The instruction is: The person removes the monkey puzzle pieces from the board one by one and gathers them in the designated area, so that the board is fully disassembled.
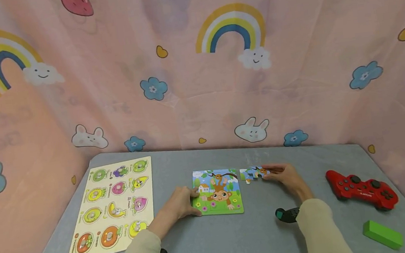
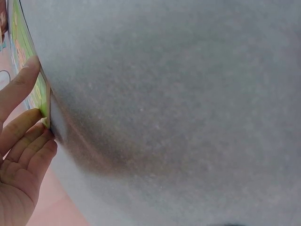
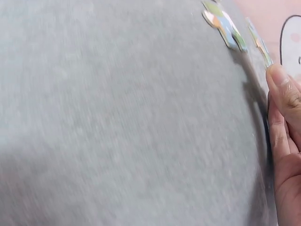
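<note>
A square jigsaw puzzle with a monkey picture [image 1: 221, 205] lies on the grey table. My left hand [image 1: 179, 203] holds its left side, and in the left wrist view the thumb [image 2: 29, 75] lies over the corner while the fingers bend against the edge. To the right of the puzzle, my right hand [image 1: 286, 177] pinches a small jigsaw piece [image 3: 259, 44] between thumb and fingers, raised above the tabletop in the right wrist view. Just left of that piece is another loose jigsaw piece [image 3: 225, 26] with a knob.
A fruit peg board [image 1: 124, 199] lies at the left, close to my left forearm. On the right are a red game controller [image 1: 362, 189] and a green block [image 1: 382, 234]. A pink patterned curtain [image 1: 193, 115] stands behind the table [image 1: 217, 243].
</note>
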